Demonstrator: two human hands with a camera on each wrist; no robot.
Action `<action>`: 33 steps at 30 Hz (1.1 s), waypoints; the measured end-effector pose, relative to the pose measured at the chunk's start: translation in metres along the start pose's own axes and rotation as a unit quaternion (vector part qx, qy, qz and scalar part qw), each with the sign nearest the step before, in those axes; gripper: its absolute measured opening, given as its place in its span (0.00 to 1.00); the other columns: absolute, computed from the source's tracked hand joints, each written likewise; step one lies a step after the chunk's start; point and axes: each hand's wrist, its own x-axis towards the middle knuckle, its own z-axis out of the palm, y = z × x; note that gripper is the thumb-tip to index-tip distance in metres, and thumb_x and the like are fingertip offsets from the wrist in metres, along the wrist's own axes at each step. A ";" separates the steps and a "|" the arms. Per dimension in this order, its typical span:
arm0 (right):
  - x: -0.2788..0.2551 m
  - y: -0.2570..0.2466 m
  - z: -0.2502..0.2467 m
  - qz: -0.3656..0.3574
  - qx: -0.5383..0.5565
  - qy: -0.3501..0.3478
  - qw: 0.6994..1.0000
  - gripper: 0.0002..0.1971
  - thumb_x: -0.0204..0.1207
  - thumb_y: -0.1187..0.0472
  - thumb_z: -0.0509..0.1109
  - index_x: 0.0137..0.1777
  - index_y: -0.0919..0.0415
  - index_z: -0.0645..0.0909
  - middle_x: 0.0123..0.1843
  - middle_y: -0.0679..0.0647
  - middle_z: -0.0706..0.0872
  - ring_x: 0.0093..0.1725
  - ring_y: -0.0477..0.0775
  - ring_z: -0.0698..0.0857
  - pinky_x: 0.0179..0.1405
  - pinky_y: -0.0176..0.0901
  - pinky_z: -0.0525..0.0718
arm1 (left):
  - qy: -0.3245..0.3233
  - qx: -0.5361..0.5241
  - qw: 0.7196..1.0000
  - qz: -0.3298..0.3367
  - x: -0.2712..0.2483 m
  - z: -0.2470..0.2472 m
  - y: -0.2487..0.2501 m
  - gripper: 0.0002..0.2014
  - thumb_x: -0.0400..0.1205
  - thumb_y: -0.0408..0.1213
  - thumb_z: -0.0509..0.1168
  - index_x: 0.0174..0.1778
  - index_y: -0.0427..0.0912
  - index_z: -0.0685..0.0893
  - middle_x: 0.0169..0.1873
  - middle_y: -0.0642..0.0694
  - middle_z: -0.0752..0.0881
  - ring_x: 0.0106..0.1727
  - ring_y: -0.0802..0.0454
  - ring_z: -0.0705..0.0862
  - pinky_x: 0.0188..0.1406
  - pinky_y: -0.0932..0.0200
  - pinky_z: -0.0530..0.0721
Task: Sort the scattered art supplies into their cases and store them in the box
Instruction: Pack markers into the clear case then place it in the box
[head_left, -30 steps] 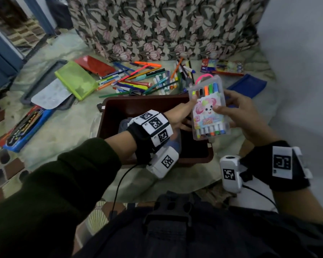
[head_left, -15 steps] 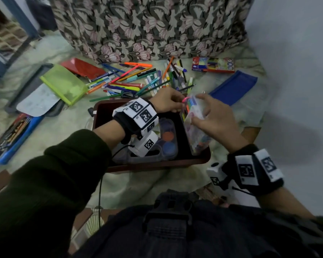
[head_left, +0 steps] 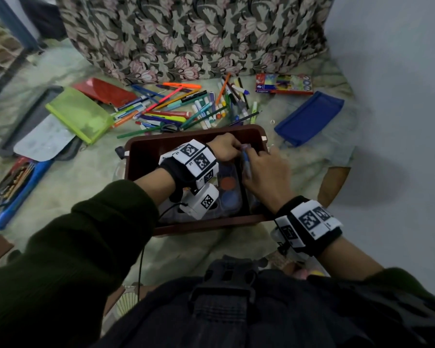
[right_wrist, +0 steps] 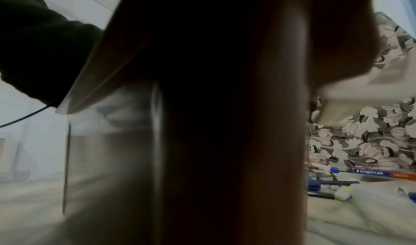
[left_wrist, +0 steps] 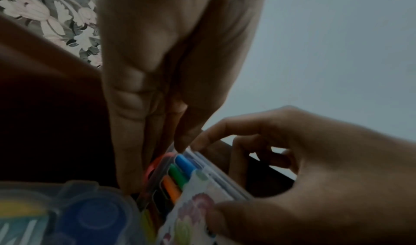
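On the pale cloth, your right hand [head_left: 266, 175] grips the marker case [left_wrist: 198, 192] on edge inside the brown box [head_left: 146, 156]; your left hand [head_left: 224, 146] pinches its top end.

"STAEDTLER" on the blue-and-orange pencil box [right_wrist: 382, 173] edge

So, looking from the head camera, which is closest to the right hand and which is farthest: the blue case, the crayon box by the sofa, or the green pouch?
From the right hand, which holds the marker case in the brown box:
1. Blue case, just beyond the hand, on its right.
2. Crayon box, farther back, by the flowered sofa.
3. Green pouch, far across on the left.
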 end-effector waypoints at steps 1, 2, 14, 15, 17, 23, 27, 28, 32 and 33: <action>0.000 -0.001 0.001 0.000 -0.009 0.007 1.000 0.26 0.72 0.54 0.67 0.71 0.58 0.72 0.47 0.61 0.87 0.56 0.65 0.79 0.44 0.52 0.76 | -0.001 -0.004 1.000 0.000 0.001 0.001 -0.001 0.13 0.83 0.33 0.60 0.60 0.32 0.83 0.50 0.42 0.82 0.50 0.49 0.78 0.52 0.54 0.77; 0.000 -0.002 0.002 0.001 -0.016 0.013 1.000 0.26 0.72 0.54 0.67 0.70 0.59 0.73 0.45 0.61 0.87 0.55 0.65 0.80 0.44 0.52 0.76 | -0.005 -0.007 1.000 -0.001 0.001 0.002 -0.001 0.14 0.83 0.33 0.60 0.60 0.31 0.83 0.49 0.40 0.82 0.50 0.49 0.78 0.51 0.55 0.77; 0.003 0.006 -0.010 0.000 0.057 -0.011 0.998 0.21 0.74 0.47 0.66 0.63 0.57 0.77 0.56 0.59 0.81 0.60 0.62 0.76 0.46 0.51 0.76 | -0.005 0.051 0.998 0.033 -0.013 -0.006 0.001 0.16 0.84 0.36 0.58 0.65 0.33 0.79 0.63 0.36 0.82 0.57 0.47 0.79 0.55 0.58 0.73; 0.003 0.008 -0.014 0.002 0.073 0.006 0.997 0.19 0.75 0.49 0.65 0.63 0.57 0.78 0.56 0.59 0.80 0.60 0.61 0.75 0.45 0.50 0.75 | 0.008 0.068 0.996 0.051 -0.019 -0.010 0.002 0.17 0.84 0.36 0.58 0.68 0.35 0.78 0.67 0.38 0.80 0.63 0.46 0.78 0.59 0.59 0.71; 0.002 0.014 -0.019 0.009 0.110 0.041 0.993 0.17 0.76 0.52 0.66 0.64 0.56 0.79 0.57 0.59 0.79 0.60 0.60 0.73 0.43 0.47 0.72 | 0.035 0.106 0.990 0.091 -0.033 -0.019 0.001 0.18 0.85 0.36 0.58 0.70 0.38 0.76 0.69 0.41 0.78 0.70 0.45 0.76 0.61 0.64 0.67; -0.003 0.031 -0.015 0.001 0.182 0.082 0.980 0.21 0.75 0.60 0.69 0.68 0.58 0.77 0.58 0.63 0.77 0.59 0.62 0.73 0.52 0.41 0.69 | 0.075 0.187 0.976 0.076 -0.088 -0.035 -0.034 0.20 0.84 0.40 0.59 0.72 0.40 0.73 0.69 0.40 0.77 0.69 0.44 0.75 0.67 0.55 0.72; -0.006 0.036 -0.001 0.007 0.204 0.064 0.977 0.29 0.75 0.60 0.71 0.75 0.59 0.70 0.66 0.67 0.73 0.64 0.66 0.72 0.63 0.46 0.65 | 0.092 0.244 0.965 -0.023 -0.118 -0.037 -0.072 0.25 0.83 0.47 0.59 0.76 0.44 0.68 0.75 0.39 0.67 0.76 0.41 0.63 0.76 0.47 0.64; -0.006 0.036 0.002 0.013 0.211 0.060 0.976 0.30 0.75 0.60 0.71 0.77 0.59 0.68 0.68 0.67 0.72 0.66 0.66 0.71 0.64 0.47 0.65 | 0.109 0.254 0.960 -0.048 -0.125 -0.036 -0.081 0.26 0.83 0.48 0.59 0.76 0.46 0.66 0.77 0.39 0.63 0.78 0.40 0.60 0.77 0.44 0.61; -0.005 0.034 0.009 0.028 0.260 0.033 0.965 0.33 0.76 0.61 0.70 0.79 0.63 0.62 0.73 0.69 0.67 0.72 0.67 0.68 0.71 0.51 0.66 | 0.156 0.239 0.950 -0.129 -0.149 -0.027 -0.110 0.35 0.80 0.49 0.63 0.80 0.44 0.56 0.79 0.36 0.50 0.80 0.37 0.51 0.77 0.36 0.59; -0.005 0.034 0.010 0.030 0.272 0.030 0.961 0.33 0.76 0.62 0.69 0.79 0.63 0.62 0.73 0.68 0.66 0.73 0.66 0.68 0.71 0.51 0.66 | 0.165 0.218 0.951 -0.142 -0.153 -0.025 -0.116 0.37 0.80 0.47 0.64 0.81 0.42 0.53 0.79 0.35 0.49 0.80 0.35 0.51 0.76 0.35 0.61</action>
